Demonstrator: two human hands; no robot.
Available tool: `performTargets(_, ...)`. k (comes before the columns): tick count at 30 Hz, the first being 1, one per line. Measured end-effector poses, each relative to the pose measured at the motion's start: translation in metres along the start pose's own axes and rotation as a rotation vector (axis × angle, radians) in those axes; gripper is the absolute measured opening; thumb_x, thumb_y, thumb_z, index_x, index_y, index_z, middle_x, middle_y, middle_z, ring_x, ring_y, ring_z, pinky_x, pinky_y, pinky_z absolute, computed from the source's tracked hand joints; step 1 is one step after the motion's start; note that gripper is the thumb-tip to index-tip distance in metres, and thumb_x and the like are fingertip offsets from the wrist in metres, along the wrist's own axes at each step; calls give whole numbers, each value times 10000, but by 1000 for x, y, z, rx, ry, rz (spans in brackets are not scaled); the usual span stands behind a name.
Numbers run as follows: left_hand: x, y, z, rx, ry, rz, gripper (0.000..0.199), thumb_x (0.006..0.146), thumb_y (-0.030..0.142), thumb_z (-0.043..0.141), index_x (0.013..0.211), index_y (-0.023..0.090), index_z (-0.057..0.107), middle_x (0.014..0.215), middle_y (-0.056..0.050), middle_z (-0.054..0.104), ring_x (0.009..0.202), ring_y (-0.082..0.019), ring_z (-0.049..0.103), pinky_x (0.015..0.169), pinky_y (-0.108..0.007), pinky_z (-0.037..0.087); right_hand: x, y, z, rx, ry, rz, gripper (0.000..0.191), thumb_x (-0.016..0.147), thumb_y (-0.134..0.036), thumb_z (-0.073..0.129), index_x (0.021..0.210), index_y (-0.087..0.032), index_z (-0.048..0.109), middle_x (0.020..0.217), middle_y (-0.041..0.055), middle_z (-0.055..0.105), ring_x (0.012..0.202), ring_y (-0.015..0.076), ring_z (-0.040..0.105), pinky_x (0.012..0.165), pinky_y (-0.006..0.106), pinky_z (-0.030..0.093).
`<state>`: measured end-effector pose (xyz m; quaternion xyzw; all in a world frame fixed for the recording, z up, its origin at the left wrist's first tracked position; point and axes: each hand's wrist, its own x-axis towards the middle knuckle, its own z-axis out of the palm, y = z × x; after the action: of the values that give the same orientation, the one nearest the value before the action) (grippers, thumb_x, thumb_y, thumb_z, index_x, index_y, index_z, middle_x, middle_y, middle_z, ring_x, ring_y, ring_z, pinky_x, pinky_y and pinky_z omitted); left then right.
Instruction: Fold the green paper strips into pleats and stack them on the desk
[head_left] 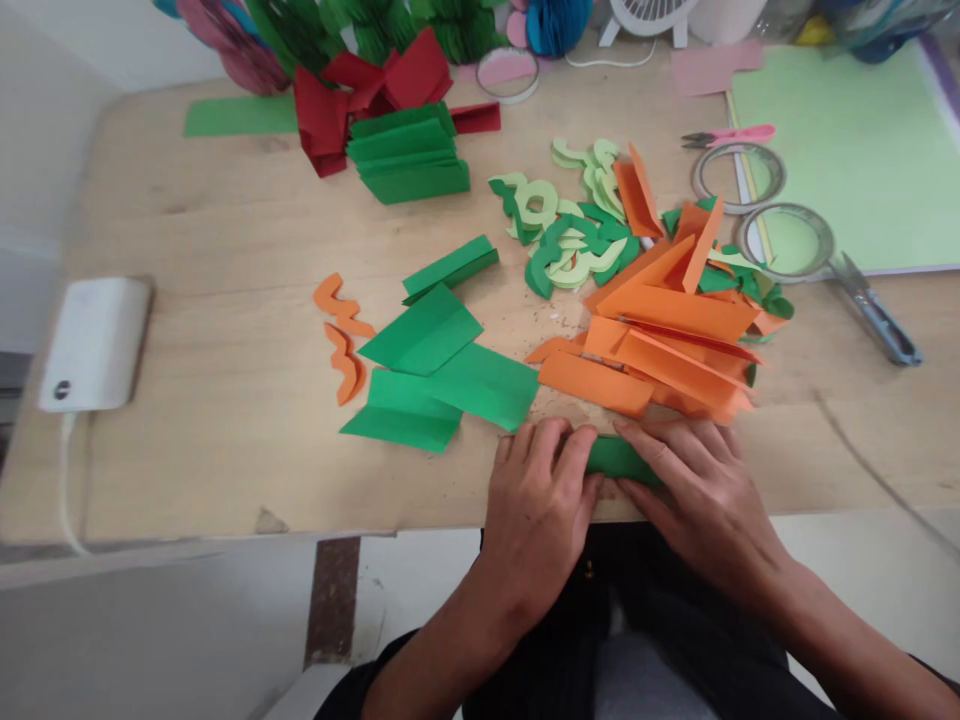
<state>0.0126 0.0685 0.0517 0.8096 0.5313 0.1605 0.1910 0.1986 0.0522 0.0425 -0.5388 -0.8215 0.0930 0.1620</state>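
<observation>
A narrow folded green paper strip [621, 459] lies at the table's front edge, its two ends covered by fingers. My left hand [541, 490] is closed on its left end, thumb below and fingertips above. On the right end, my right hand [694, 490] grips it the same way. Just left of my hands lie several creased green papers [484, 380], partly overlapping. Folded orange papers [675, 355] are heaped right above my hands. Behind them is a pile of curly green cutouts [574, 245].
A white power bank [97, 343] with a cable is at the left. Two orange cutouts [345, 360] lie mid-left. Stacked green folds [411, 155] and red papers [322, 115] stand behind. Tape rolls [786, 242], pink snips [739, 134] and a metal cutter [877, 310] are at the right.
</observation>
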Motion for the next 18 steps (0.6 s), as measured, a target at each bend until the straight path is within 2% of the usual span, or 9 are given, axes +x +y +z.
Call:
performTargets(5,-1,1,0,-10,-12,-10,203,834,169,618,1032,193,575,955,-55,603,854,-224,556,737,-365,466,0,0,-2,20,3,-20,372,896,-336,568,1241,-197,583,1027,77,669,919,237,546,812,390,409)
performTargets(9,0,1,1,4,-43,-27,143,825,158,625,958,194,589,896,-41,587,817,-220,534,709,-364,443,1,-1,-3,-9,19,-31,285,893,-330,577,1136,-189,621,1011,80,656,931,242,530,818,392,392)
performTargets(18,3,1,0,2,-68,-40,75,840,165,620,898,192,582,899,-42,588,830,-218,519,702,-356,406,4,-3,-1,-34,12,-18,195,895,-314,575,1032,-196,647,961,72,645,903,230,520,805,378,375)
